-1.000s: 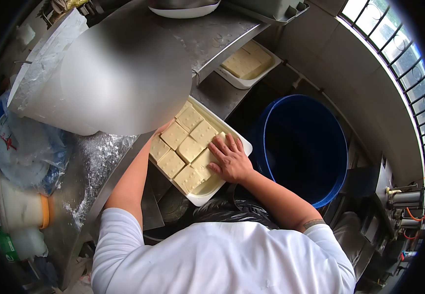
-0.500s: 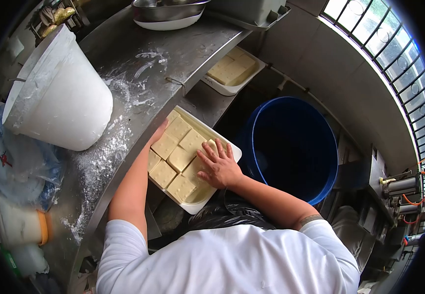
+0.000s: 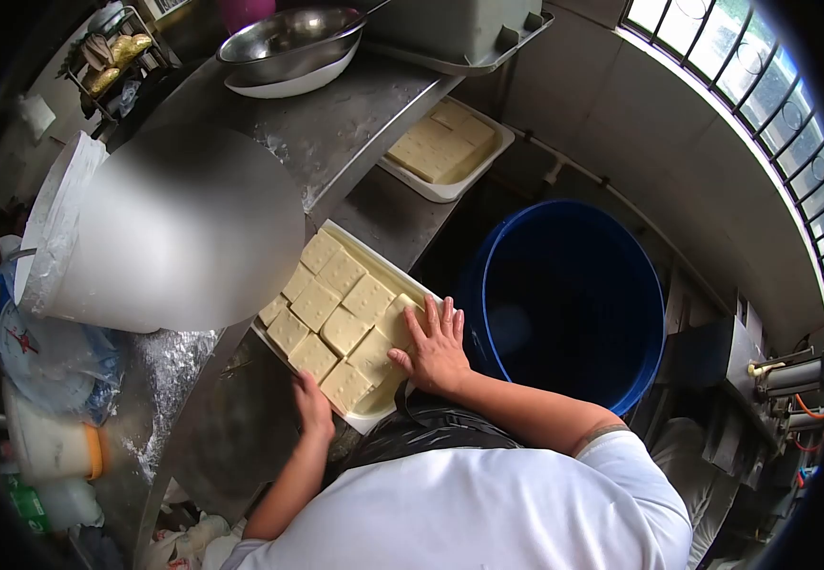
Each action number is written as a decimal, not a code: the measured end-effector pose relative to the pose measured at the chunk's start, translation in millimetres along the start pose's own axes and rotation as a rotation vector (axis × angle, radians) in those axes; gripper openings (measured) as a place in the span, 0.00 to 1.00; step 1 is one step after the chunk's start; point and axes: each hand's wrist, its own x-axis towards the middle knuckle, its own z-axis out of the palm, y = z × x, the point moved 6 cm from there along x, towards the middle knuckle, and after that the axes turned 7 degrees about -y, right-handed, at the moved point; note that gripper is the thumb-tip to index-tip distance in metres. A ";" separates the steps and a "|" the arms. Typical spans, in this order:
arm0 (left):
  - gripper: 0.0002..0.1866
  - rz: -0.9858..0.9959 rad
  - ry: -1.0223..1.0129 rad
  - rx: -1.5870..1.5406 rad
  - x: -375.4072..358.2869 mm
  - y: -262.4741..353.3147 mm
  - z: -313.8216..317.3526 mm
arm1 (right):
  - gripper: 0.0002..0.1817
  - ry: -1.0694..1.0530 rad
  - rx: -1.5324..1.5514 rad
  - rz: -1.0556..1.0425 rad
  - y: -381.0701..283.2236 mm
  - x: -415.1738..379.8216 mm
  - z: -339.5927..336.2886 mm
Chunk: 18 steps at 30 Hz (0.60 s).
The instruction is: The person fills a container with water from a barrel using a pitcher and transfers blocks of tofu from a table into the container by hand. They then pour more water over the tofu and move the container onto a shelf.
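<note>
A white tray (image 3: 370,418) full of pale tofu blocks (image 3: 315,306) is in front of my body, level with the shelf under the steel counter. My left hand (image 3: 315,407) grips the tray's near left edge, fingers at the rim and partly hidden. Flat on the tofu at the right side lies my right hand (image 3: 439,353), its fingers spread and fingertips close to the tray's right rim. The blocks sit in rows, a few slightly tilted or overlapping.
A large blue barrel (image 3: 654,313) stands right of the tray. Behind, another tofu tray (image 3: 459,188) rests on the shelf. The steel counter (image 3: 374,109) carries a white bucket (image 3: 79,256), partly blurred, a metal bowl (image 3: 288,38), a grey bin (image 3: 459,28) and white powder (image 3: 172,380).
My left hand has moved from the tray's far left side to its near left edge. More tofu shows at the left. My right hand stays on the blocks. The view has shifted.
</note>
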 end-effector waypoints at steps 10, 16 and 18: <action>0.48 0.098 0.205 0.213 22.1 5.4 48.7 | 0.47 -0.037 -0.002 -0.067 16.0 62.6 -28.2; 0.47 0.107 0.203 0.207 85.5 34.2 79.9 | 0.42 0.264 0.057 -0.115 40.1 57.0 -111.7; 0.46 0.104 0.223 0.171 107.7 39.6 90.9 | 0.45 0.202 -0.025 -0.059 55.4 35.1 -111.6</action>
